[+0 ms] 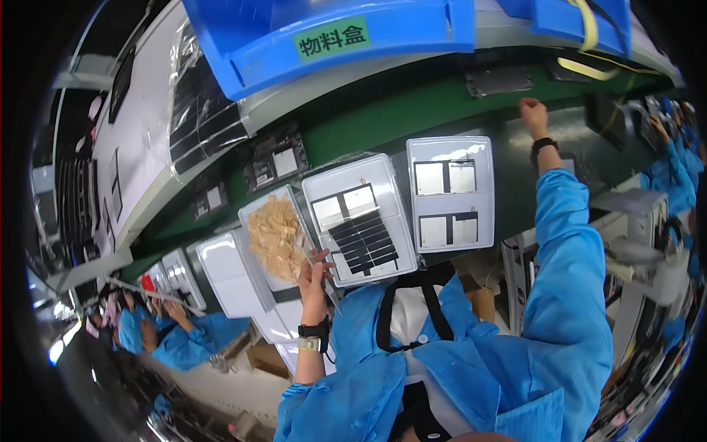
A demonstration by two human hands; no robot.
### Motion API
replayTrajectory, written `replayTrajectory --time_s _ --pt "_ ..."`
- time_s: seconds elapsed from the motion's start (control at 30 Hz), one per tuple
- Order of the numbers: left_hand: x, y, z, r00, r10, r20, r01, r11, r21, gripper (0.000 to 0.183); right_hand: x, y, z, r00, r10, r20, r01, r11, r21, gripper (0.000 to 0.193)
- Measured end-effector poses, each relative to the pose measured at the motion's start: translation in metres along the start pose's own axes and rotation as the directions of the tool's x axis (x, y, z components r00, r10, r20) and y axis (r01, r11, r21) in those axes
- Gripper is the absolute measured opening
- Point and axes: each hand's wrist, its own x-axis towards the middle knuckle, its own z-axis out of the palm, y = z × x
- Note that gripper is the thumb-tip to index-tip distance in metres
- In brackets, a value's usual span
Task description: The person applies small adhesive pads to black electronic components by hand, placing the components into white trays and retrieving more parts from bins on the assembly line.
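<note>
My left hand [313, 283] is beside the near-left edge of a white tray [401, 239], its fingers closed around a thin, pale, pointed tool [333, 297] whose kind I cannot make out. In that tray lie white-and-black flat battery packs [359, 200] and a block of black rectangular strips [364, 243]. My right hand [535, 116] reaches far out over the workbench with its fingers curled in. Whatever it may hold is hidden. Between my arms a second white tray [484, 193] carries flat packs in two rows.
Left of my left hand, a white tray holds a heap of tan pieces [272, 230]; white trays [228, 272] sit beyond it. Dark device housings [276, 158] lie on the green bench [353, 118]. Blue bins [331, 51] line the far side. Co-workers in blue work at both sides.
</note>
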Motion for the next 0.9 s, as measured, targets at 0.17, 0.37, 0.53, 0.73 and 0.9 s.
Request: replayTrajectory --time_s 0.17,0.37,0.53,0.73,0.9 --pt "-0.024 0.016 0.017 0.996 -0.085 -0.039 0.088 0.993 0.08 0.062 0.082 0.032 0.012 0.989 -0.142 -0.045 0.126 0.959 -0.256 0.072" --pt "-0.017 0.05 -0.005 0.973 0.042 -0.226 0.036 0.943 0.331 0.079 0.158 0.074 0.026 0.987 -0.16 -0.01 0.145 0.921 -0.361 0.093" --pt "-0.008 0.054 -0.004 0.931 0.194 -0.309 -0.032 0.887 0.462 0.079 0.151 0.051 0.069 0.96 -0.221 0.171 0.28 0.775 -0.567 0.086" --pt "0.051 0.068 0.047 0.909 0.413 0.059 -0.314 0.584 0.748 0.096 0.076 -0.003 0.097 0.926 -0.279 0.255 0.367 0.827 -0.425 0.093" --pt "0.1 0.131 0.103 0.87 0.406 0.279 -0.41 0.283 0.867 0.1 -0.076 -0.132 0.147 0.874 -0.286 0.393 0.411 0.866 -0.284 0.094"
